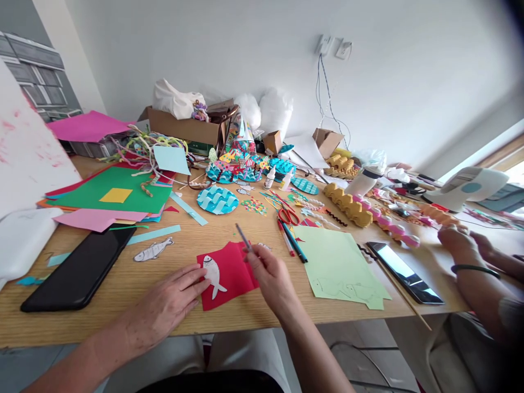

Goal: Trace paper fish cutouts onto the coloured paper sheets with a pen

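"Pale trousers (245, 349) sit at the bottom edge, below the wooden table (184, 237). What's the work just above them?"

"Red paper (235, 284), lower centre of the frame, with a white fish cutout (213, 277) lying flat on its left part."

"And the fingers?"

"Left hand (176, 295): fingers stretched out close together, tips resting at the cutout's edge, nothing gripped. Right hand (271, 275): fingers closed round a grey pencil (243, 236), one end pointing toward the upper left, the other hidden by the hand."

"What lies around that?"

"Left of it, a second fish cutout (153, 250) and a black phone (77, 267). Right of it, red-handled scissors (289, 216) and light green paper (344, 267) with fish outlines drawn on it."

"Any containers?"

"Two white bottles (270, 177) stand upright near the middle; I can't see their contents. A yellow egg-carton strip (347, 206) lies right of centre. Farther back, upper left of centre, a cardboard box (182, 125) has a white bag (172, 99) heaped on top, whatever is inside hidden. Beside it, a clear bag (244, 143) shows multicoloured bits, too small to name."

"And at the right edge?"

"Another person's hands (458, 240), well apart from these."
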### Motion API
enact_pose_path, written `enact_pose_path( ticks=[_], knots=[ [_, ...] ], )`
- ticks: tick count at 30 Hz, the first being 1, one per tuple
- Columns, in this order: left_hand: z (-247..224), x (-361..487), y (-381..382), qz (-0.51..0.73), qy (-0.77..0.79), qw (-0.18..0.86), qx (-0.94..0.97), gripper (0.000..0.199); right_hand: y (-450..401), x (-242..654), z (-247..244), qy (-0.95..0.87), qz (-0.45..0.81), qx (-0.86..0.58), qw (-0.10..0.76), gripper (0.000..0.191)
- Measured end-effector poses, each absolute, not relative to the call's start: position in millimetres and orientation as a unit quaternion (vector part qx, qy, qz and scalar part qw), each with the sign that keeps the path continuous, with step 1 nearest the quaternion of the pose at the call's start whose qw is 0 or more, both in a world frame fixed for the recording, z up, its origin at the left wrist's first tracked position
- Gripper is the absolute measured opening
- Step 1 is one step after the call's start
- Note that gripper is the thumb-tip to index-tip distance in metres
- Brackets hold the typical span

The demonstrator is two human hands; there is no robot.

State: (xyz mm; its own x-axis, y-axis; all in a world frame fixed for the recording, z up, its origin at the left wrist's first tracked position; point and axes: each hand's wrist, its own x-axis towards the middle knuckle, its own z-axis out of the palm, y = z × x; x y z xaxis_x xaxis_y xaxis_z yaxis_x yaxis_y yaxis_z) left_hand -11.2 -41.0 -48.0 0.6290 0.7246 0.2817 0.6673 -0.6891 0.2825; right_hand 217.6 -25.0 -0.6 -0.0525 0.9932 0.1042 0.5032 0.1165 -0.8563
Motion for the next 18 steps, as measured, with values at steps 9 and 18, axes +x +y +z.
enact_pose_path(
  ticks=[9,18],
  knots=[
    [-50.3,-13.0,-40.9,0.159,0.365,0.037,0.917,0.044,-38.1,220.3,-18.4,-0.723,0.248,-0.578,0.287,0.026],
    [-46.4,-12.1,-41.9,0.131,0.365,0.009,0.922,0.043,-40.7,216.6,-20.8,-0.736,0.244,-0.595,0.211,0.033]
  ],
)
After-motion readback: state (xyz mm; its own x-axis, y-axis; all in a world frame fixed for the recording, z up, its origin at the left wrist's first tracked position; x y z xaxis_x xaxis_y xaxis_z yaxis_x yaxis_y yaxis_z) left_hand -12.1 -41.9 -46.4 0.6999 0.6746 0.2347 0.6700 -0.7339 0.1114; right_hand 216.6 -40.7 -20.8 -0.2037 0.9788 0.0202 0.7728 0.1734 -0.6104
